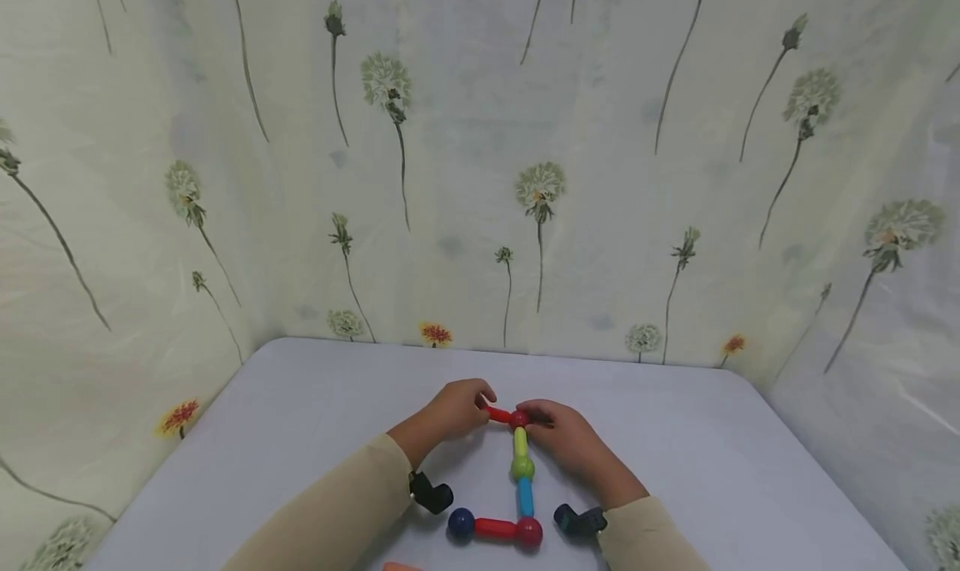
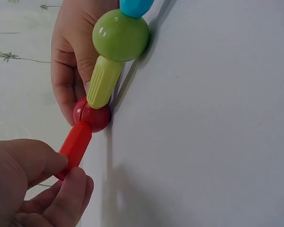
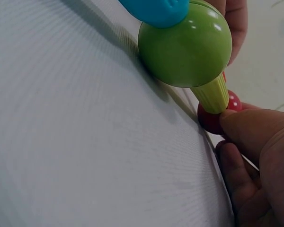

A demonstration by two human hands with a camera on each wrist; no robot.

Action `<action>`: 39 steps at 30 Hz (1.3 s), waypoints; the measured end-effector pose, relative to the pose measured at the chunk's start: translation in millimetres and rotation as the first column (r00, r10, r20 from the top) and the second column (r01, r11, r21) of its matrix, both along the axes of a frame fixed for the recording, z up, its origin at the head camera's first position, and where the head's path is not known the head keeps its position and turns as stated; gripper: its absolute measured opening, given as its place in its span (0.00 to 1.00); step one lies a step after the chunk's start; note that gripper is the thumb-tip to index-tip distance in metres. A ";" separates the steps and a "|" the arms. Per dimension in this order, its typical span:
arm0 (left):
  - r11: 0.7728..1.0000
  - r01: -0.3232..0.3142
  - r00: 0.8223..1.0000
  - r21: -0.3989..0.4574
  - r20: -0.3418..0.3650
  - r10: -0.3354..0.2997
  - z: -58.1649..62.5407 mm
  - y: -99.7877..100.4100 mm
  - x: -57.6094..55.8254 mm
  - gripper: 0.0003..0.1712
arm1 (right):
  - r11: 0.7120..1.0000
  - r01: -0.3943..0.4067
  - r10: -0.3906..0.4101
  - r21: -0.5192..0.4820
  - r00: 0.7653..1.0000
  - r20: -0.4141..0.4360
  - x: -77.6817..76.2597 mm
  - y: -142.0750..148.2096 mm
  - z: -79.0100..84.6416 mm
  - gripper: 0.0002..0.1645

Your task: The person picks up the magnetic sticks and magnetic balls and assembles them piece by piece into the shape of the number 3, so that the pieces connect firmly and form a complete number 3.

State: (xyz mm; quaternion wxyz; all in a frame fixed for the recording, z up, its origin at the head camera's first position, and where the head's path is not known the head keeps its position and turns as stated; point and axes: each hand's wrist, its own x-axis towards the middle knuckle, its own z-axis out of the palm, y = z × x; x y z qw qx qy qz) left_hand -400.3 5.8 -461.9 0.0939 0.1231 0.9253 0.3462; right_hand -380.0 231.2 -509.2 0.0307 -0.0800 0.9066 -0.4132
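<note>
With thumb and fingers, my left hand pinches the outer end of a red rod. The rod's other end meets a red ball, which my right hand holds from the right side between thumb and fingers. From that ball a yellow-green rod runs toward me to a green ball. A blue rod links the green ball to a nearer red ball. There, a second red rod leads left to a dark blue ball.
All the pieces lie on a white table. An orange piece shows partly at the bottom edge of the head view. Behind the table hangs a curtain printed with dandelions. Each wrist wears a small black camera, the left camera close to the dark blue ball.
</note>
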 end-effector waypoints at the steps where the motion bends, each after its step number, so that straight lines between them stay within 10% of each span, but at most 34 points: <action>1: 1.000 -0.005 1.000 0.004 -0.001 0.005 -1.0 -0.6 0.0 0.15 | 1.000 0.001 -0.001 0.002 1.000 -0.003 -0.3 -0.2 -0.9 0.21; 20: 0.998 -0.061 0.998 0.026 0.010 0.061 -8.0 -20.5 7.0 0.09 | 1.000 0.011 -0.011 0.018 1.000 -0.003 -0.8 -4.5 -2.7 0.19; 29: 0.995 0.003 1.000 0.099 -0.025 0.000 22.4 -73.1 18.3 0.12 | 0.999 0.024 -0.024 0.023 1.000 -0.015 0.1 -2.8 -1.9 0.20; 39: 0.998 -0.049 0.997 0.038 -0.057 0.051 27.3 -123.0 34.5 0.08 | 1.000 0.018 -0.018 0.006 1.000 -0.023 0.0 -3.1 -1.7 0.20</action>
